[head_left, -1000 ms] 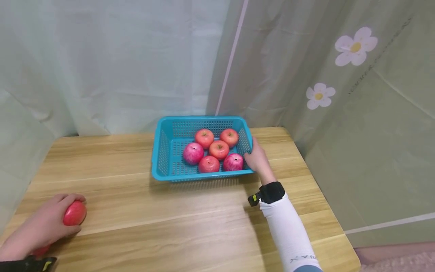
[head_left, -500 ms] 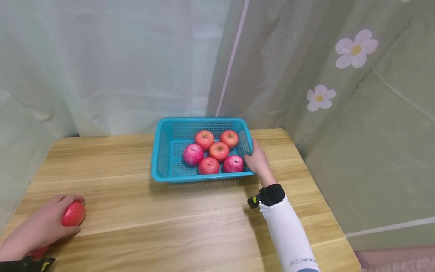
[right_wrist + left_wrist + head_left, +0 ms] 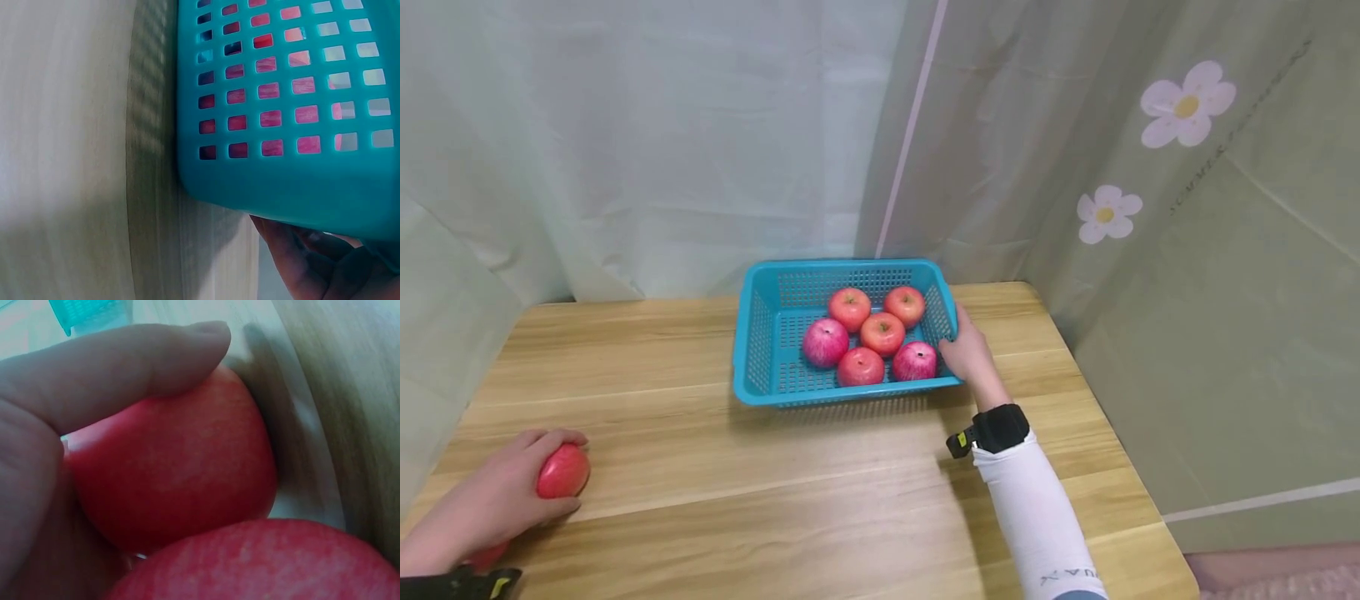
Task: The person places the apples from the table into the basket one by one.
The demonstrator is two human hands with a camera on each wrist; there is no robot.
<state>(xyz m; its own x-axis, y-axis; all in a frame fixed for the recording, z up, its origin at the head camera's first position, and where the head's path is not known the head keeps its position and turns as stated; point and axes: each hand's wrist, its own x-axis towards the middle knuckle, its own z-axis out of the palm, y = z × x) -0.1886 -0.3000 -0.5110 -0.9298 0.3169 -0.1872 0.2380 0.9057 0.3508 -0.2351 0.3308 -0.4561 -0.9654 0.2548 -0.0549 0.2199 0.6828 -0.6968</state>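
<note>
At the left of the table my left hand (image 3: 501, 496) grips a red apple (image 3: 563, 471), thumb and fingers curled round it. In the left wrist view the thumb lies across this apple (image 3: 181, 462), and a second red apple (image 3: 269, 565) sits close by, nearer the camera. My right hand (image 3: 972, 354) holds the right end of a blue plastic basket (image 3: 742, 333), thumb over the rim. Its fingers (image 3: 287, 256) show beneath the basket wall (image 3: 281, 181) in the right wrist view. Several red apples (image 3: 883, 334) and pinkish ones (image 3: 826, 342) sit inside the basket.
The wooden table (image 3: 737, 492) has its back edge against a pale curtain (image 3: 700, 150). On the right hangs a greenish curtain with white flowers (image 3: 1108, 214). The second apple (image 3: 487, 556) is mostly hidden under my left wrist in the head view.
Both hands keep their holds and places. The view has shifted very slightly; the basket and apples look otherwise the same.
</note>
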